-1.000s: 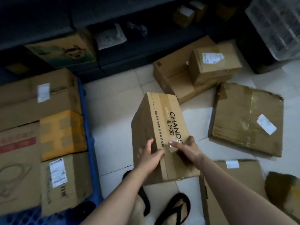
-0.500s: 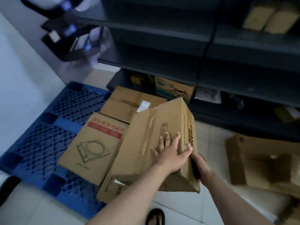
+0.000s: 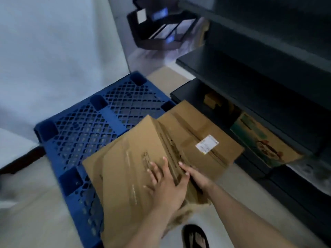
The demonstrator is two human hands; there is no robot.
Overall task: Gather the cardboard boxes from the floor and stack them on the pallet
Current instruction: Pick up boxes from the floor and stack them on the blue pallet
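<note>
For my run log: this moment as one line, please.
left hand presses brown cardboard box | right hand grips its edge | below: blue plastic pallet

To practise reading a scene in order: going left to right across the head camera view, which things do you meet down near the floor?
Blue pallet → carried cardboard box → left hand → right hand → colourful printed box on the low shelf.
</note>
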